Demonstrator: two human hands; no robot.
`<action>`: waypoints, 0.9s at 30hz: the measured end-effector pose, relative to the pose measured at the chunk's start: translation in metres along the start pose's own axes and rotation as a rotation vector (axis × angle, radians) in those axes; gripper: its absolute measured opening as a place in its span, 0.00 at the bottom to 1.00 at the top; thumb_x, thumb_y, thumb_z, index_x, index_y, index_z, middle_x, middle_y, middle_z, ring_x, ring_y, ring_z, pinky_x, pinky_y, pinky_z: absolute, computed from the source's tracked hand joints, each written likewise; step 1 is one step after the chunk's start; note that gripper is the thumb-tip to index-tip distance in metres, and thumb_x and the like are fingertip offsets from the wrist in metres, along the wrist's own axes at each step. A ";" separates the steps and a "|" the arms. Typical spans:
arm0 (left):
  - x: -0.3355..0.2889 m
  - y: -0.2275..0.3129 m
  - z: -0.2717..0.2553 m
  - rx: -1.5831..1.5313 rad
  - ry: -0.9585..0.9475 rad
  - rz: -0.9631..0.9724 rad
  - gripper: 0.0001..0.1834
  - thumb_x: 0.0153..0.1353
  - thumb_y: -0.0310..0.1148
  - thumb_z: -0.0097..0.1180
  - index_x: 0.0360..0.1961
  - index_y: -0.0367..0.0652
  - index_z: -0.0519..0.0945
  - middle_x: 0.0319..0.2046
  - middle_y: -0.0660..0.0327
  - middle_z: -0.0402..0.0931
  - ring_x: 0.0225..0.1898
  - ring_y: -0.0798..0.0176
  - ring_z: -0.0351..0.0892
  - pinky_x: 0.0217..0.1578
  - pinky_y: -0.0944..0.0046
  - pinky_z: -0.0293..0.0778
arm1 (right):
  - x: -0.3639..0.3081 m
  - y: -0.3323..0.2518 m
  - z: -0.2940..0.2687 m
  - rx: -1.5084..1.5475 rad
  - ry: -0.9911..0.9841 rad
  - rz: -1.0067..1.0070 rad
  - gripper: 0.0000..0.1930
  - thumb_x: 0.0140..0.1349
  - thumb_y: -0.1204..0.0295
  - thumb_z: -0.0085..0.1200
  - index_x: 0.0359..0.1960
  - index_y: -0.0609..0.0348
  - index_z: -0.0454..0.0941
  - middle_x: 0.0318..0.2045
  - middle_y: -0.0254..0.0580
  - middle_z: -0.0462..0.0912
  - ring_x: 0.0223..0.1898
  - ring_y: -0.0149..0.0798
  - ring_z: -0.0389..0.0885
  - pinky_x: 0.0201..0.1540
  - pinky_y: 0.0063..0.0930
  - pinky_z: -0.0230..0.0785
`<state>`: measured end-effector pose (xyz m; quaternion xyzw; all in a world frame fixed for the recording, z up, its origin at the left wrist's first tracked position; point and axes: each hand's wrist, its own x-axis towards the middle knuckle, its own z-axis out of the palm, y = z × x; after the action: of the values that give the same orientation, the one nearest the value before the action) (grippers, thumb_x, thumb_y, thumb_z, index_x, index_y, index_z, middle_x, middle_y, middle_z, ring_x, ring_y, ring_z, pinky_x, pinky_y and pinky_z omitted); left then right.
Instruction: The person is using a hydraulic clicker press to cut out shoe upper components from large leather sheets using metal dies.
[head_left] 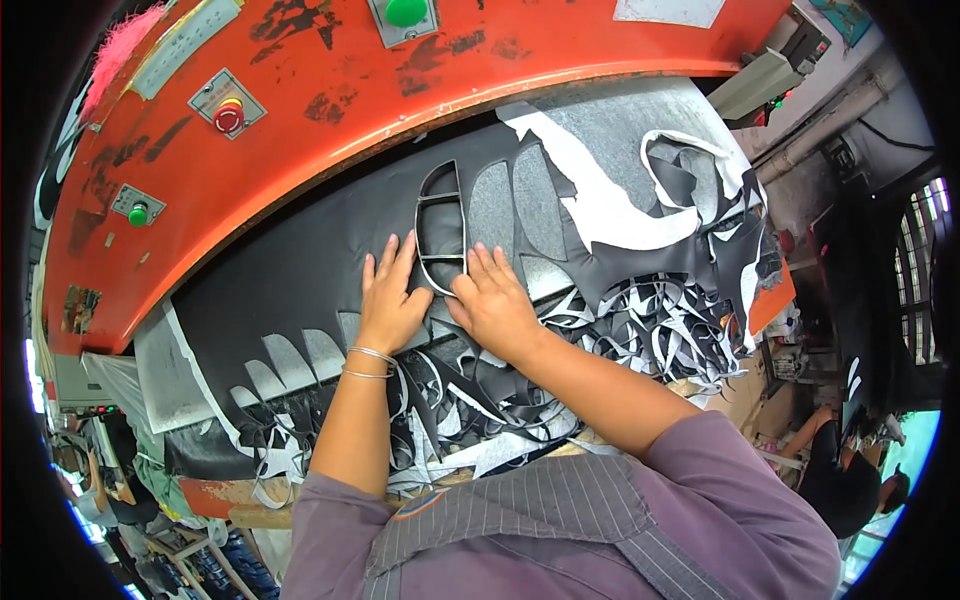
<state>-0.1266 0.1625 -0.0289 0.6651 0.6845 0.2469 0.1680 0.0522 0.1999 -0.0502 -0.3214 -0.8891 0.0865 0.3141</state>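
Observation:
A narrow metal cutting die (441, 257), curved at its ends and split by crossbars, stands on a black leather-like sheet (300, 245). My left hand (391, 305) lies flat to the left of the die. Its fingers are spread over the sheet, and the thumb is close to the die's lower end. At the lower right of the die, my right hand (496, 308) grips its edge with thumb and forefinger. The other right fingers stretch along the sheet beside it. Right of the die, long leaf-shaped holes in the sheet show the grey board (640, 105) underneath.
An orange press beam (330, 130) with green buttons and a red stop button (228, 115) spans the far side. Tangled black-and-white offcuts (650, 325) heap along the near edge. A white-backed flap (610, 200) lies folded at right. Another person (845, 475) is at far right.

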 end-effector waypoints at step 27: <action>-0.170 -0.049 -0.246 0.014 1.020 -0.017 0.16 0.69 0.31 0.44 0.23 0.36 0.68 0.21 0.58 0.65 0.26 0.66 0.64 0.29 0.63 0.63 | 0.067 -0.058 -0.134 0.449 0.747 0.207 0.12 0.62 0.69 0.58 0.38 0.62 0.69 0.25 0.37 0.73 0.26 0.28 0.69 0.30 0.24 0.66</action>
<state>-0.2943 -0.0344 0.1289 0.4555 0.6864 0.5341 -0.1902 0.0639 0.1902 0.1097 -0.3418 -0.6370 0.1864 0.6653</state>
